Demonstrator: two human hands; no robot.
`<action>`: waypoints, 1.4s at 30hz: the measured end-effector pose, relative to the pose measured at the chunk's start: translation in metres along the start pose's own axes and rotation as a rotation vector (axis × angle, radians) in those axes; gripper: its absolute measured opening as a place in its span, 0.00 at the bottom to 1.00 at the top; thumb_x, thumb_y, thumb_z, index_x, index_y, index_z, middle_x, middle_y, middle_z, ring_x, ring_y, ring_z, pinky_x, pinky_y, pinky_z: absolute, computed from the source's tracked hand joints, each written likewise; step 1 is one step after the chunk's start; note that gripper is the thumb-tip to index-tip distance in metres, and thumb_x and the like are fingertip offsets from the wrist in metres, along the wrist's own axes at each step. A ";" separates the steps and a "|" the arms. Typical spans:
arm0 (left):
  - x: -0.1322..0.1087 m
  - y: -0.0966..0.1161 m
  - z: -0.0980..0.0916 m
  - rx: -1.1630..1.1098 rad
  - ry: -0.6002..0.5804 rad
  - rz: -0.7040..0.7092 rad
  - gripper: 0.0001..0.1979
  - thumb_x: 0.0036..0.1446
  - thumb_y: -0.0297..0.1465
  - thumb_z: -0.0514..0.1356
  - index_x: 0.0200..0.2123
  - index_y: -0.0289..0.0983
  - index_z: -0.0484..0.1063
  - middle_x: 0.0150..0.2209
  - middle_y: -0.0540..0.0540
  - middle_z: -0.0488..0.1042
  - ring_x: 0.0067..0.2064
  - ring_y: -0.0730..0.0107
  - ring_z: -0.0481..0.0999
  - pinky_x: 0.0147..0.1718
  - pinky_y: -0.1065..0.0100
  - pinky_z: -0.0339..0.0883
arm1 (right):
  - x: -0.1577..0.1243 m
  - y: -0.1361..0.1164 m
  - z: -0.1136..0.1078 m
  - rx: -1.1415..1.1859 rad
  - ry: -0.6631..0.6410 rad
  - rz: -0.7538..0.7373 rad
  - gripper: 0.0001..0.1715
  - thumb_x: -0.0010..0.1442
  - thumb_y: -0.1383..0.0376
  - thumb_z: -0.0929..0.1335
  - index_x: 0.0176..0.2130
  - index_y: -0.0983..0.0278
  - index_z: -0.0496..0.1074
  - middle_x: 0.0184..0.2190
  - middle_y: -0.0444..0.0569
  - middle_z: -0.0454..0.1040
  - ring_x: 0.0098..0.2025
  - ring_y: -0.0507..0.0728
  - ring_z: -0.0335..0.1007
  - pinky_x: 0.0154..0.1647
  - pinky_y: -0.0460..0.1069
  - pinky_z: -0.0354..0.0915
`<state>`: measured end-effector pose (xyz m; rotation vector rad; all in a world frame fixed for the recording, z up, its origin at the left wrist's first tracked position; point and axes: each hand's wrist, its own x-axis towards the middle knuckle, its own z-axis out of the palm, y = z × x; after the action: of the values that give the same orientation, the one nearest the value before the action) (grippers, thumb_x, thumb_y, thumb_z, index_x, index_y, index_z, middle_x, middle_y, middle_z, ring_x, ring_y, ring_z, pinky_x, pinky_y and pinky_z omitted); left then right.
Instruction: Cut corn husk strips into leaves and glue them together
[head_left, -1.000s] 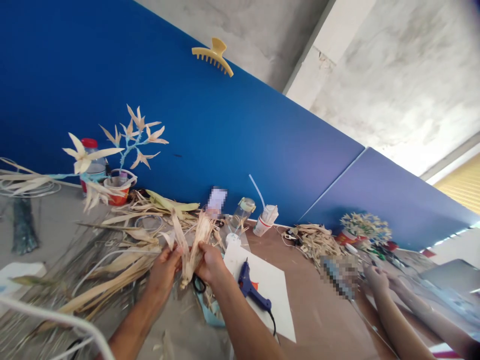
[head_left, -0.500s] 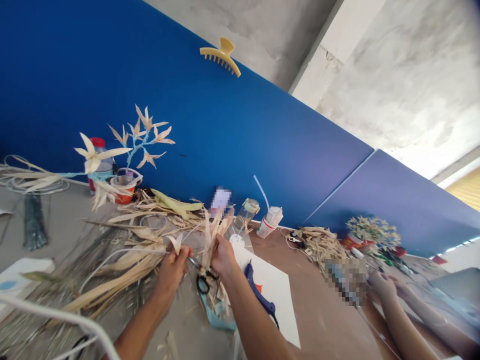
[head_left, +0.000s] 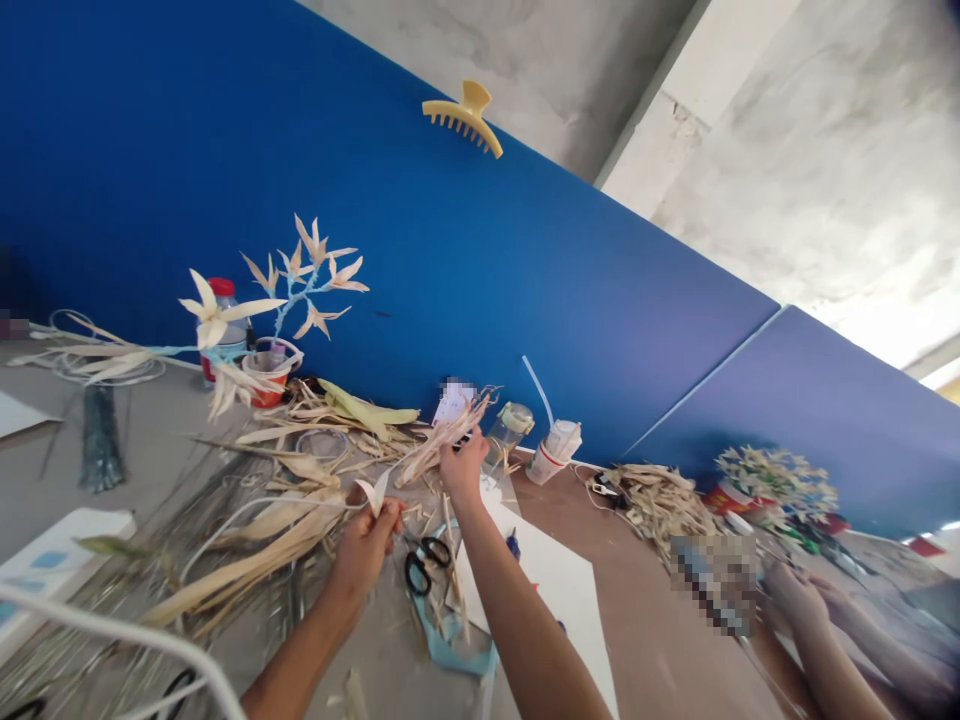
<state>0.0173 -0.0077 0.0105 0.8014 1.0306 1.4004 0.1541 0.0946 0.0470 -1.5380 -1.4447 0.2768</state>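
Head view: a pale husk flower (head_left: 373, 492) points upward from my left hand (head_left: 367, 543), whose thumb and fingers pinch its base above the worktable (head_left: 652, 610). Ahead and to the right of it lies a bundle of dried husk strips (head_left: 431, 452), its long axis slanting from lower left to upper right. My right hand (head_left: 463, 465), the nearer one, touches the bundle; whether its fingers grip, I cannot tell. My hands are apart, black-handled scissors (head_left: 427, 565) between my forearms. Far right are a co-worker's hands (head_left: 795, 597).
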 end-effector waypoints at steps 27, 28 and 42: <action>0.006 0.007 -0.007 -0.094 0.370 -0.022 0.33 0.30 0.63 0.62 0.23 0.37 0.74 0.16 0.50 0.65 0.20 0.68 0.64 0.19 0.67 0.58 | 0.051 -0.081 0.156 -0.447 -0.654 -0.801 0.13 0.61 0.68 0.64 0.42 0.62 0.77 0.47 0.55 0.71 0.51 0.61 0.59 0.50 0.54 0.57; 0.007 0.005 -0.008 -0.102 0.378 -0.021 0.33 0.31 0.62 0.63 0.24 0.37 0.74 0.16 0.50 0.66 0.20 0.68 0.66 0.20 0.67 0.59 | 0.049 -0.084 0.165 -0.495 -0.665 -0.840 0.13 0.61 0.69 0.64 0.41 0.62 0.77 0.47 0.56 0.70 0.51 0.62 0.58 0.50 0.54 0.57; 0.008 0.015 -0.007 -0.163 0.454 -0.047 0.35 0.20 0.63 0.65 0.20 0.37 0.74 0.15 0.50 0.66 0.20 0.70 0.67 0.17 0.69 0.60 | 0.125 -0.087 0.122 -0.230 -0.515 -0.513 0.09 0.56 0.63 0.69 0.31 0.65 0.80 0.35 0.48 0.72 0.39 0.55 0.65 0.39 0.46 0.60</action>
<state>0.0045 0.0002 0.0209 0.3408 1.2479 1.6431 0.0438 0.2450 0.1047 -1.2567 -2.2868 0.2065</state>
